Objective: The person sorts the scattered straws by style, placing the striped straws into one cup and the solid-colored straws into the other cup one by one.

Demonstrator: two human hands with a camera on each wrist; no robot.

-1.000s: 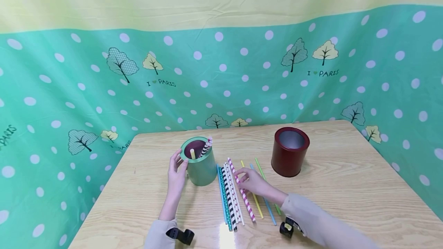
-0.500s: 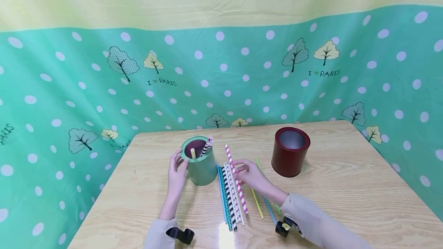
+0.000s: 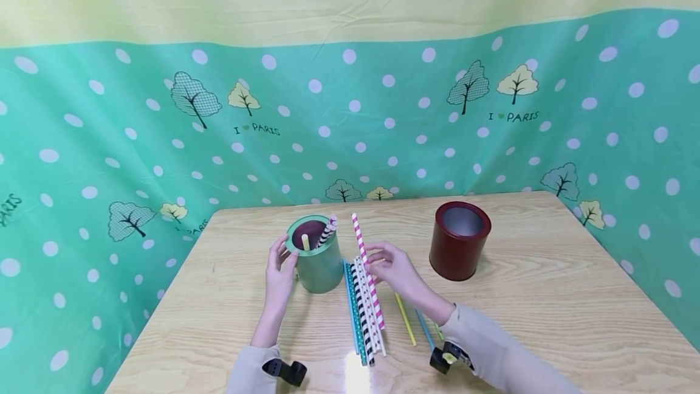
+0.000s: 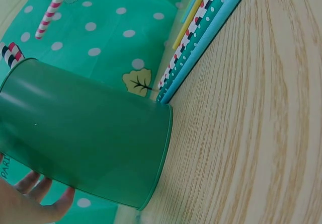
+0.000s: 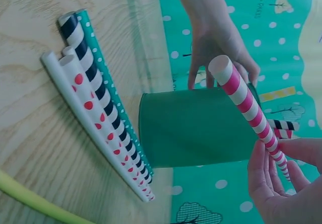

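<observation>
My left hand [image 3: 280,275] holds the rim of a green can [image 3: 319,271] standing upright on the table, its fingers around the far-left side. Inside the can lean a few paper straws [image 3: 326,234], black-striped and pink-tipped, plus a yellow straw [image 3: 305,242]. My right hand [image 3: 396,270] pinches a pink-and-white striped paper straw [image 5: 251,112] between thumb and fingers, lifted and tilted over the row. Beneath it lies a bundle of straws [image 3: 359,315]: light blue, teal dotted, black-striped, red-dotted and plain white. In the left wrist view, the striped straw's lower part shows beyond the green can.
A dark red can [image 3: 459,249] stands upright at the back right. Right of the bundle lie a yellow straw [image 3: 406,321], a blue straw [image 3: 425,328] and a green straw [image 3: 439,331], partly hidden by my right arm. A printed curtain [image 3: 350,108] hangs behind the table.
My right hand has raised the pink-striped straw from the table and moved it slightly left and away from me. My left hand stays on the green can's rim.
</observation>
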